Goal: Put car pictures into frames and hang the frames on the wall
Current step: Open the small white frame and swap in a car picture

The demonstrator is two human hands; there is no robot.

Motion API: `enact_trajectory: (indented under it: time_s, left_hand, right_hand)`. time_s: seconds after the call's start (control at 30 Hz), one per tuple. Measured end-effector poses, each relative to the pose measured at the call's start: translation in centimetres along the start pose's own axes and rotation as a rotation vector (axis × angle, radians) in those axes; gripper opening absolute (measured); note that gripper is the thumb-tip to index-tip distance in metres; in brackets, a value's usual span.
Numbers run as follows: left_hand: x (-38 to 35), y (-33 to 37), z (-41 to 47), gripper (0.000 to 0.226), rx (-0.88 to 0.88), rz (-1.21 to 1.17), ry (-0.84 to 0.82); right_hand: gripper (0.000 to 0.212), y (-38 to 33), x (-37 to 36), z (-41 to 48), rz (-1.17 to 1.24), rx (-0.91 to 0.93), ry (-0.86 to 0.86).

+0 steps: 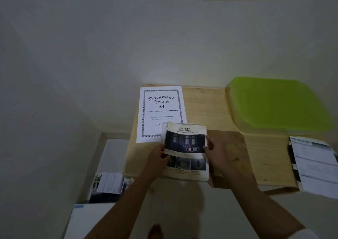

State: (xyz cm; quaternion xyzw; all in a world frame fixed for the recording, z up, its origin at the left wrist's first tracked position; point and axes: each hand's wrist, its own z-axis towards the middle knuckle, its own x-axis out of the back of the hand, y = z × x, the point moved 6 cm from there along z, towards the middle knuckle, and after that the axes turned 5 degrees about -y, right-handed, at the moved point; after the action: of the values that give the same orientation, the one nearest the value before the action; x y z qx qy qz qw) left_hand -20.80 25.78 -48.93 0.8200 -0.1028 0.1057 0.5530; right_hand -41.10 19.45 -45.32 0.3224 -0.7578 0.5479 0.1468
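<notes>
Bare forearms (256, 202) stretched in from the bottom edge toward a pale wooden tabletop (204, 107) set against a plain wall. Far left and lower down sat a loose stack of printed leaflets (109, 183). On the tabletop's left part lay a white paper insert sheet (161, 110) with an ornate border, printed "Document Frame A4".

Just in front of it, the left hand (157, 158) pinched the left edge of the car picture (185, 147), a worn, glossy printed page headed "SAFETY" with a dark photograph of cars seen from above. The page overlapped the insert sheet's lower right corner. The right hand (217, 152) pinched the opposite edge, its fingers curled round it. Under that hand lay a flat brown board (236, 147), possibly a frame backing.

Further right sat a translucent green plastic lid (278, 103), then more printed papers (314, 165) at the tabletop's end.

The page looked light, limp and already creased, so it would likely bow or tear if tugged. Holding both side edges, as here, seemed the safest grip, with fingertips kept off the printed face.
</notes>
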Motion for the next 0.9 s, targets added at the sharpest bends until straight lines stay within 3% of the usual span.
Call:
enact_trajectory:
  time_s: [0.13, 0.47, 0.67, 0.9]
  left_hand:
    - [0.0, -0.3, 0.3, 0.037, -0.018, 0.149, 0.029]
    - [-0.4, -0.9, 0.1, 0.045, -0.079, 0.433, 0.153]
    - [-0.4, -1.9, 0.6, 0.060, -0.044, 0.413, 0.098]
    - [-0.3, -2.2, 0.7, 0.061, -0.055, 0.399, 0.070]
  right_hand:
    - [0.035, 0.2, -0.5, 0.6, -0.066, 0.019, 0.021]
    - [0.059, 1.8, -2.2, 1.0, -0.445, 0.064, -0.053]
    - [0.065, 2.6, -3.2, 1.4, -0.382, 0.062, -0.055]
    - [0.067, 2.6, -3.9, 2.0, -0.319, 0.053, -0.045]
